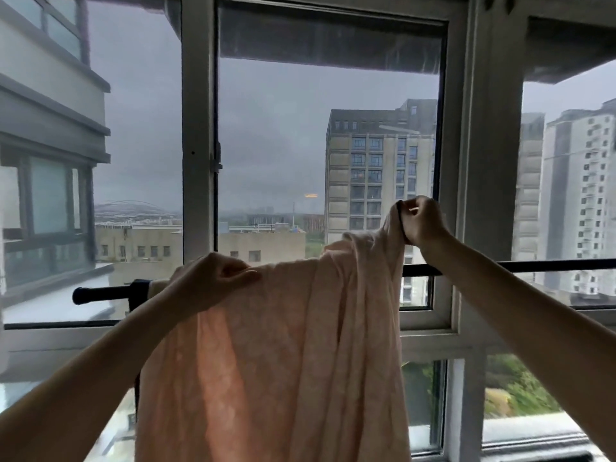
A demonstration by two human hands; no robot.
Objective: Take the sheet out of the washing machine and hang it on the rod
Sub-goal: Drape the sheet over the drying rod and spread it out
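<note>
Both bare arms reach forward and upward from the lower corners of the view. The left hand (213, 281) sits lower, palm down, its fingers curled and the thumb pinching the cloth (266, 355) at its top edge. The right hand (421, 221) is raised higher, wrist bent, fingers closed in a fist around a gathered bunch of the cloth.

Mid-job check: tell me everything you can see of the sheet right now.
The sheet is pale peach, thin, soft-looking fabric, hanging in long folds over the dark rod before the window. The left hand holds its top edge at the rod; the right hand grips a bunched corner lifted above the rod. Its lower end is out of view.
</note>
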